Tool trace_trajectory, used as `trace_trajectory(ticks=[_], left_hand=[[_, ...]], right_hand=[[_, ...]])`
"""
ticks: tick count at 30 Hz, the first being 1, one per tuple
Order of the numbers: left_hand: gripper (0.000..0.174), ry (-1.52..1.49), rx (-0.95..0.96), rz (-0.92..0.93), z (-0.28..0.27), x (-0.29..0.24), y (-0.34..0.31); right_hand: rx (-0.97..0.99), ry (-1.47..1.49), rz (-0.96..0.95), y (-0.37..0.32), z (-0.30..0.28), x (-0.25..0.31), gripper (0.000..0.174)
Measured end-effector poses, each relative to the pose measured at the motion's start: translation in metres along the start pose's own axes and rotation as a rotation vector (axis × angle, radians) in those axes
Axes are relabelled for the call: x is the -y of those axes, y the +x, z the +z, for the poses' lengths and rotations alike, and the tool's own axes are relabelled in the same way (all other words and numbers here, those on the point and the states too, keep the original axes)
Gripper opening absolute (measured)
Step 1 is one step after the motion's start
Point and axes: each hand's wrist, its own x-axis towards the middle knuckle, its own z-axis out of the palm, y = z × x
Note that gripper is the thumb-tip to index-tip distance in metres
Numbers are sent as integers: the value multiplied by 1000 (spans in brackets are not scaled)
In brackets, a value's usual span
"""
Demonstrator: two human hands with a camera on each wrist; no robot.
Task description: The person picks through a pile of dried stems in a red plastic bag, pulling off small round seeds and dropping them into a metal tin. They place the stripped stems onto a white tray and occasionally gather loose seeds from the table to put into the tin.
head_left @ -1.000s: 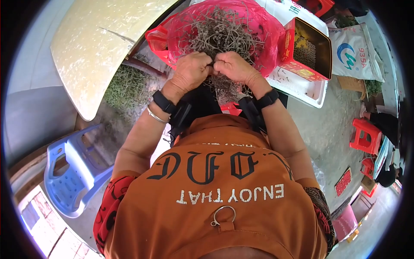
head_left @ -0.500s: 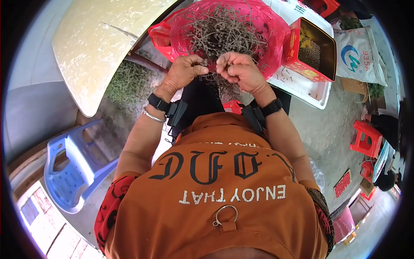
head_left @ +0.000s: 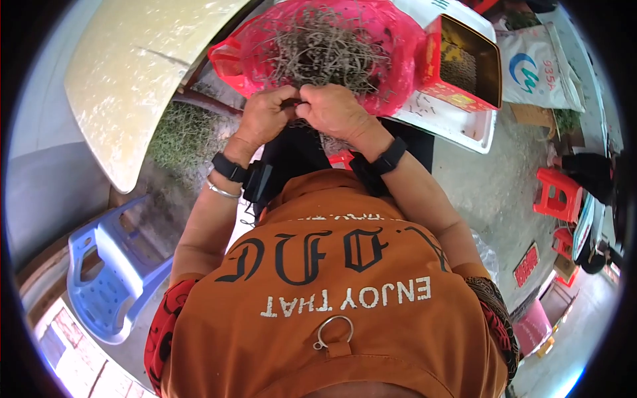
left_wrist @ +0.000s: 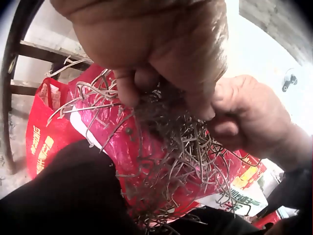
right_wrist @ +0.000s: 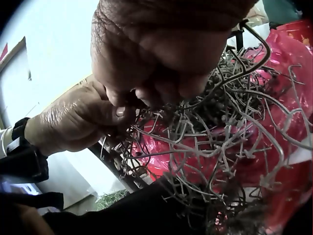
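Note:
Both hands meet at the near edge of a heap of dry, tangled plant stems (head_left: 325, 53) lying in a pink plastic bag (head_left: 401, 50). My left hand (head_left: 265, 119) pinches dry stems between thumb and curled fingers. Close against it, my right hand (head_left: 335, 114) also has its fingers curled on the stems. The left wrist view shows stems (left_wrist: 195, 147) hanging below the two hands, with small dark round bits among them. In the right wrist view, the left thumb (right_wrist: 120, 111) is right at the right fingertips; the palms partly hide what is pinched.
To the right, a red box (head_left: 431, 63) with small round pieces inside stands on a white foam tray (head_left: 488, 129). A printed white sack (head_left: 541, 73) is beyond it. At left are a pale tabletop (head_left: 133, 79), green plants (head_left: 182, 136) on the floor and a blue chair (head_left: 106, 278).
Half a second ago the hands were slightly apart with the fingers looser; now they are together again at the stems. The head view has shifted, so the scene sits a little further left.

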Motion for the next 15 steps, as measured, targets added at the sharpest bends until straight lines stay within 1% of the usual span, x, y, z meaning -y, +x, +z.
trace_trajectory(ticks=[5, 8, 9, 12, 13, 15], left_hand=[[22, 73, -27, 130, -1, -7, -6], [19, 219, -37, 190, -4, -2, -3], [19, 211, -25, 197, -4, -2, -3], [17, 340, -10, 105, -8, -3, -2], [17, 345, -10, 107, -8, -4, -1], [17, 316, -12, 99, -5, -4, -1]], right_hand=[[53, -85, 117, -1, 7, 4, 25], [33, -80, 63, 0, 17, 4, 29], [30, -85, 78, -1, 17, 5, 29], [107, 13, 188, 4, 16, 10, 30], [102, 14, 187, 4, 15, 9, 30], [156, 85, 170, 4, 13, 2, 30]])
